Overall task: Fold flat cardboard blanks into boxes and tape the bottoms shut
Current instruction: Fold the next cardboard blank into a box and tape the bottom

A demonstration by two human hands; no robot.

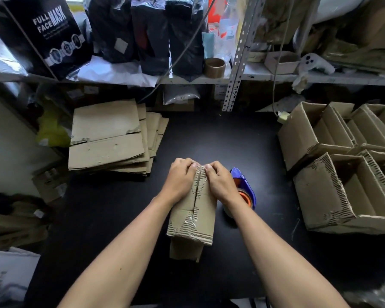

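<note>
While the box (192, 216) stands bottom-up near the worktop's (111, 210) front edge, I see my left hand (180, 179) and right hand (220, 182) pressing its far taped seam, fingers curled over that edge.

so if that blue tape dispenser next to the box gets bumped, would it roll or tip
The tape dispenser probably won't roll: it seems to rest on its frame, not the roll. It looks narrow and upright, so a sideways knock might tip it.

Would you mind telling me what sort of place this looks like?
Probably a small packing or stockroom bench: a stack of flat brown cardboard blanks, folded open cardboard boxes, and a blue tape dispenser below cluttered metal shelving.
</note>
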